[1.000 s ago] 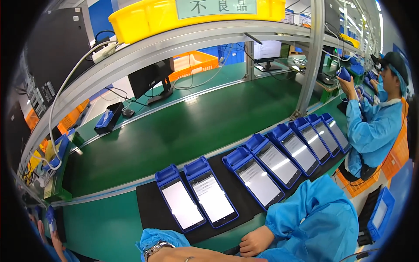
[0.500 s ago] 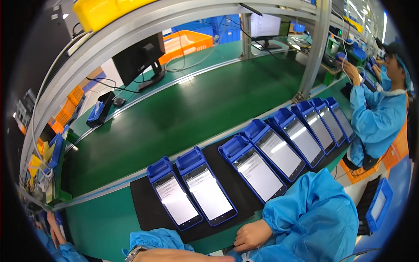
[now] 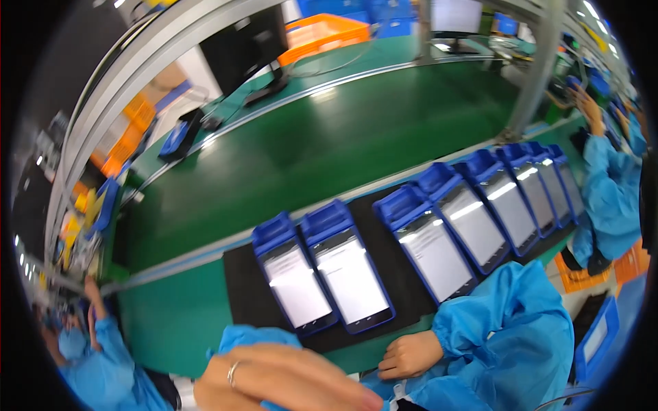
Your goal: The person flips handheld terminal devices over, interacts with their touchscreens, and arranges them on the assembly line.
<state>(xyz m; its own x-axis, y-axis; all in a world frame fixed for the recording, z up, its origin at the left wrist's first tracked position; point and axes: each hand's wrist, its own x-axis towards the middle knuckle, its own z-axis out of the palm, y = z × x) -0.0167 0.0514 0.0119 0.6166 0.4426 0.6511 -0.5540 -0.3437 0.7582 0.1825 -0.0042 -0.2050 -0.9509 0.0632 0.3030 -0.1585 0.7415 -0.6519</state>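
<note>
My left hand point(image 3: 288, 377), with a ring on one finger, is raised close in front at the lower middle. Its fingers stretch to the right, somewhat blurred, and nothing shows in them. By the near table edge rests my right hand point(image 3: 411, 355), its fingers curled in and no object visible there. Beyond the hands, two blue handheld terminals point(image 3: 346, 281) with lit white screens lie side by side on a black mat point(image 3: 243, 294). To their right, past a gap, a slanting row of several more such terminals point(image 3: 439, 264) runs toward the far right.
Behind the terminals runs a green conveyor belt point(image 3: 301, 151) with a metal rail. A monitor point(image 3: 240, 51) and an orange crate point(image 3: 325, 34) stand beyond it. A metal post point(image 3: 541, 68) rises at right. Co-workers in blue sit at far right point(image 3: 613, 185) and lower left point(image 3: 103, 356).
The view has swung, so the terminals appear higher and further right. My left hand has risen further into view. My right hand stays curled by the table edge.
</note>
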